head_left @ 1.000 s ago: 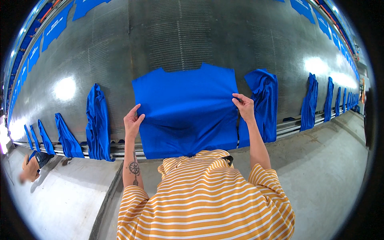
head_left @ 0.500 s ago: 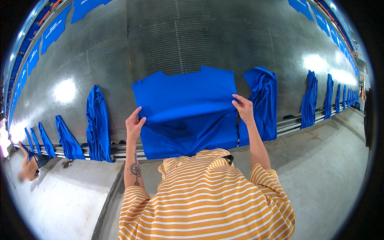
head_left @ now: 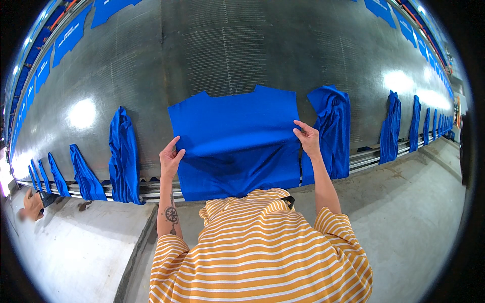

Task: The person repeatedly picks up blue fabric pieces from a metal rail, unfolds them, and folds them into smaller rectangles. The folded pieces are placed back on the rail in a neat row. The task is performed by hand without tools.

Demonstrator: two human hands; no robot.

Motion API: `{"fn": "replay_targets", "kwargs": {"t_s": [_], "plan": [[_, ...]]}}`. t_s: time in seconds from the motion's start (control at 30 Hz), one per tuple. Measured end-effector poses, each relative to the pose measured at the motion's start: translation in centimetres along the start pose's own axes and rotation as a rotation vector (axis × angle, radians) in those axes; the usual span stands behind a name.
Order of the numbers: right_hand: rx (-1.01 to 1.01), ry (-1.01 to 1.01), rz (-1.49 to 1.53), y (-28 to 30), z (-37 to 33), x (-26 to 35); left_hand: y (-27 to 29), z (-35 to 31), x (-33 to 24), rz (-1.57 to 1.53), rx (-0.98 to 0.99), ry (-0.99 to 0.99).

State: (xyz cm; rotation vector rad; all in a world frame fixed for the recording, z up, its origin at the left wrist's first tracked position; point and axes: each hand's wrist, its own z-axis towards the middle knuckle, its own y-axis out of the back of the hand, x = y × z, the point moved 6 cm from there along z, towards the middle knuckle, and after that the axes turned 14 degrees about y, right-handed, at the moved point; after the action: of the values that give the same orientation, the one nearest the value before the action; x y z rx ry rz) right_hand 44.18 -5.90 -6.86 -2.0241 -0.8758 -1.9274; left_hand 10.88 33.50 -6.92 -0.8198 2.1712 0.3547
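Note:
A blue cut fabric panel (head_left: 237,121), shaped like a shirt body with a neckline notch, lies on the dark table in front of me. Its upper part is fairly flat, while the nearer part sags in soft folds and reaches over the table's near edge toward my body. My left hand (head_left: 172,157) pinches its left side edge between thumb and fingers. On the opposite side edge, at a slightly farther height, my right hand (head_left: 308,139) grips the cloth the same way. A gathered blue fabric piece (head_left: 331,131) lies just right of the right hand.
Metal rails (head_left: 151,192) run along the near edge of the long dark table (head_left: 217,55). Another bunched blue piece (head_left: 123,156) hangs over it on the left, with several more both ways. Printed blue panels (head_left: 70,36) line the far side. A person (head_left: 33,204) is at far left.
The panel's far edge has come very slightly nearer to me, with both hands still holding its sides. The person at far left has shifted position.

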Motion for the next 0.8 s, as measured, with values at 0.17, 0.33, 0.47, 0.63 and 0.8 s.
{"fn": "replay_targets", "kwargs": {"t_s": [0.17, 0.33, 0.47, 0.63, 0.8], "plan": [[-0.002, 0.001, -0.017, 0.1, -0.1, -0.6, 0.0, -0.2, -0.2, 0.023, 0.000, -0.006], [0.000, -0.006, -0.024, 0.1, -0.2, -0.7, 0.0, -0.3, -0.1, 0.016, 0.003, -0.007], [-0.001, -0.013, -0.021, 0.1, -0.3, -0.7, 0.1, -0.2, 0.3, 0.020, 0.009, -0.007], [-0.002, -0.015, -0.001, 0.0, -0.5, -0.9, 0.2, -0.3, 0.3, 0.030, 0.005, -0.004], [-0.006, -0.016, -0.008, 0.1, -0.7, -1.4, 0.2, -0.2, 0.5, 0.044, 0.016, -0.002]]}}
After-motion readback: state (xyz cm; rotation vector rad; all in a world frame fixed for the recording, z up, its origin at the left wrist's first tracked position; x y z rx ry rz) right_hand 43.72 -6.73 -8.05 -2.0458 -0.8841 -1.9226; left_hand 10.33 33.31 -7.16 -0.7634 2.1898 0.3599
